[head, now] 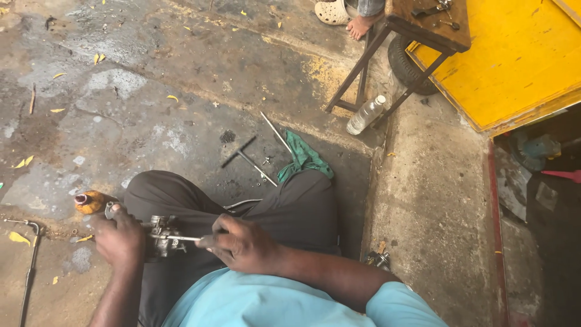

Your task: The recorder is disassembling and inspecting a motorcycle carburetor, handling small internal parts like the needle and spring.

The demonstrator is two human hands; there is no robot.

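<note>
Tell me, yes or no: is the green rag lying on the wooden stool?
No, the green rag lies on the concrete floor by the person's knee, well apart from the wooden stool near the yellow board.

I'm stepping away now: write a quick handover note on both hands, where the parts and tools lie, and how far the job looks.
Left hand: grips the small metal engine part over the lap.
Right hand: holds a thin tool, tip at the part.
On the concrete floor: T-handle wrench, long rod, green rag, a few small loose bits beside them; orange bottle by the left knee.
Done: cannot tell from this view.
Left: the part is in hand and not set down.
</note>
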